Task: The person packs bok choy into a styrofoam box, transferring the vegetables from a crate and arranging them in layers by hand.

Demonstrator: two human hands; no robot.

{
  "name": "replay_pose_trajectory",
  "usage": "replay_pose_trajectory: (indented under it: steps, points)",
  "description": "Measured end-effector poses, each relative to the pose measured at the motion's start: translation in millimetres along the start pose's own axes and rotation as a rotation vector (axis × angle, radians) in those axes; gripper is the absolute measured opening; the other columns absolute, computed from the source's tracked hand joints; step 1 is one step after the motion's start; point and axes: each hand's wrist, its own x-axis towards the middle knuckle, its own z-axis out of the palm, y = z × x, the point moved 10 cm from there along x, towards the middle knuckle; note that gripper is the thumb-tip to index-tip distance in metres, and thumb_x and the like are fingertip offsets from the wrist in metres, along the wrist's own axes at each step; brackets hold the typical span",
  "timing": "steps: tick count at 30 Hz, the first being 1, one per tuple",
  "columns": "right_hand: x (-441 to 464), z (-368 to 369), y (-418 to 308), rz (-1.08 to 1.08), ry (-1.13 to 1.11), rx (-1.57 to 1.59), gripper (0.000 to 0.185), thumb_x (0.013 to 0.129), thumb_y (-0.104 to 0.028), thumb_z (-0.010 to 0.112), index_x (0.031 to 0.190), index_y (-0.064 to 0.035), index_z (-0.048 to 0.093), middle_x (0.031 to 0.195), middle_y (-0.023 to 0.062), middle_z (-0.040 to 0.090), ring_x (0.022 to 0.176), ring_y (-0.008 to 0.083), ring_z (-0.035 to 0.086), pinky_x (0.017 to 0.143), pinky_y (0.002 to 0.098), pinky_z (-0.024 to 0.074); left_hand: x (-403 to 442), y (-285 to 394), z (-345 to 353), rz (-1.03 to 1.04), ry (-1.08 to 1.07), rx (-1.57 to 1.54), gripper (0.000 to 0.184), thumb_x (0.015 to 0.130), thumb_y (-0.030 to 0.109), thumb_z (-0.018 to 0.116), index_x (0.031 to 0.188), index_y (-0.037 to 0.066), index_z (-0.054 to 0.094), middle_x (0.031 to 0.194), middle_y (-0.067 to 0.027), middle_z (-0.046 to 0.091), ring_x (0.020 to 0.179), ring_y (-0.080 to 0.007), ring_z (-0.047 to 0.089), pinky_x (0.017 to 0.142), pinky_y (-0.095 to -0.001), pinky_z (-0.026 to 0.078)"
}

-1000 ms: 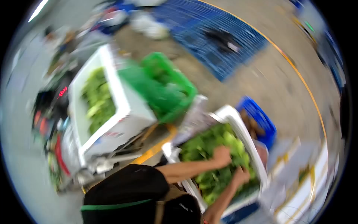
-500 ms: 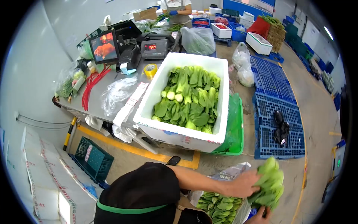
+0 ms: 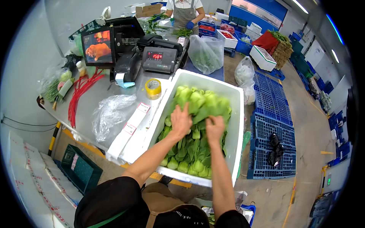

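A white foam box (image 3: 238, 114) full of green bok choy (image 3: 184, 152) stands on the scale side of the table. Over its far half lies a bunch of bok choy (image 3: 201, 102), pale stems away from me and slightly blurred. My left hand (image 3: 181, 121) grips the bunch's left side, index finger pointing along the stems. On the right, my right hand (image 3: 215, 128) is closed on the leaves of the same bunch. Below the box, a bag of more bok choy is mostly hidden by my body.
A scale display (image 3: 159, 59), a monitor (image 3: 98, 47), yellow tape (image 3: 153, 89), red ties (image 3: 80, 95) and plastic film (image 3: 114, 114) share the table (image 3: 85, 125). Blue pallets (image 3: 272, 133) lie to the right. Across the table stands a person in an apron (image 3: 184, 15).
Both hands have moved from the bag at lower right up into the foam box, carrying the bok choy bunch. The view has shifted, and the display reading has changed.
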Motion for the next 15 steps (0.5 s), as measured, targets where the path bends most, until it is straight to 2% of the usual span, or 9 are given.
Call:
replay_pose_trajectory:
  steps: [2, 3, 5, 6, 9, 10, 11, 12, 15]
  points:
    - [-41.4, 112.5, 92.8, 0.125, -0.238, -0.107, 0.013, 0.08, -0.007, 0.067, 0.091, -0.0028, 0.07, 0.089, 0.0141, 0.06, 0.09, 0.0324, 0.055, 0.084, 0.0413, 0.0437, 16.1, -92.7, 82.7, -0.084, -0.033, 0.192, 0.065, 0.074, 0.005, 0.07, 0.134, 0.004, 0.046, 0.131, -0.0303, 0.039, 0.115, -0.041, 0.045, 0.09, -0.0506, 0.04]
    - [-65.8, 149.0, 129.2, 0.19, -0.357, -0.159, 0.015, 0.081, -0.008, 0.066, 0.094, -0.0038, 0.071, 0.092, 0.0144, 0.061, 0.091, 0.0333, 0.055, 0.087, 0.0422, 0.0435, 16.5, -135.6, 125.8, -0.068, -0.03, 0.291, 0.068, 0.073, 0.01, 0.072, 0.136, 0.004, 0.045, 0.138, -0.028, 0.034, 0.119, -0.0419, 0.042, 0.091, -0.0516, 0.04]
    - [-54.7, 148.4, 112.3, 0.136, -0.292, -0.32, 0.02, 0.081, -0.009, 0.066, 0.1, -0.0044, 0.071, 0.095, 0.0157, 0.062, 0.096, 0.0348, 0.056, 0.09, 0.0432, 0.0435, 23.5, -123.8, 127.9, -0.126, -0.268, 0.398, 0.053, 0.077, 0.014, 0.067, 0.126, 0.0, 0.05, 0.142, -0.0307, 0.029, 0.118, -0.0437, 0.042, 0.09, -0.0527, 0.043]
    - [-64.4, 138.1, 102.3, 0.124, -0.286, -0.407, 0.022, 0.082, -0.009, 0.065, 0.103, -0.0047, 0.071, 0.096, 0.0164, 0.063, 0.099, 0.0355, 0.056, 0.091, 0.0437, 0.0435, 23.8, -123.7, 125.7, -0.1, -0.168, 0.377, 0.047, 0.076, 0.02, 0.069, 0.116, -0.001, 0.056, 0.138, -0.0274, 0.035, 0.115, -0.0422, 0.047, 0.088, -0.0541, 0.044]
    - [-49.9, 121.4, 84.0, 0.191, -0.631, -0.409, 0.023, 0.082, -0.011, 0.065, 0.104, -0.0045, 0.069, 0.095, 0.0182, 0.063, 0.099, 0.0367, 0.057, 0.087, 0.044, 0.0459, 20.2, -118.9, 105.6, -0.25, -0.428, 0.305, 0.04, 0.077, 0.026, 0.07, 0.107, 0.001, 0.06, 0.127, -0.0241, 0.045, 0.11, -0.0407, 0.053, 0.086, -0.054, 0.045]
    - [-40.2, 110.5, 76.5, 0.334, -0.739, -0.274, 0.023, 0.083, -0.014, 0.064, 0.105, -0.0069, 0.069, 0.097, 0.0195, 0.063, 0.097, 0.0373, 0.06, 0.083, 0.044, 0.048, 22.3, -99.6, 82.0, -0.271, -0.544, 0.279, 0.042, 0.078, 0.03, 0.071, 0.109, 0.003, 0.06, 0.117, -0.0207, 0.051, 0.107, -0.0386, 0.056, 0.085, -0.0532, 0.046]
    - [-17.9, 87.5, 55.6, 0.363, -0.674, -0.316, 0.024, 0.084, -0.015, 0.063, 0.107, -0.0094, 0.069, 0.098, 0.0194, 0.064, 0.096, 0.0371, 0.061, 0.082, 0.0431, 0.0486, 30.3, -85.2, 68.1, -0.204, -0.51, 0.29, 0.043, 0.08, 0.03, 0.07, 0.112, 0.004, 0.059, 0.117, -0.0215, 0.053, 0.108, -0.0388, 0.056, 0.084, -0.0528, 0.046]
    - [-0.4, 72.5, 44.9, 0.393, -0.611, -0.358, 0.026, 0.085, -0.017, 0.063, 0.11, -0.0118, 0.069, 0.099, 0.0192, 0.065, 0.094, 0.037, 0.062, 0.081, 0.0423, 0.0493, 42.2, -69.1, 53.8, -0.113, -0.35, 0.208, 0.043, 0.08, 0.029, 0.069, 0.113, 0.003, 0.058, 0.118, -0.0207, 0.051, 0.108, -0.0385, 0.054, 0.086, -0.0531, 0.043]
    - [42.1, 68.5, 40.2, 0.268, -0.384, -0.482, 0.044, 0.089, -0.026, 0.06, 0.131, -0.0156, 0.054, 0.131, 0.0192, 0.05, 0.12, 0.0411, 0.047, 0.094, 0.0544, 0.0397, 73.6, -43.7, 46.0, 0.154, 0.035, 0.088, 0.042, 0.083, 0.025, 0.067, 0.118, 0.004, 0.056, 0.124, -0.0197, 0.047, 0.116, -0.0377, 0.047, 0.094, -0.0525, 0.036]
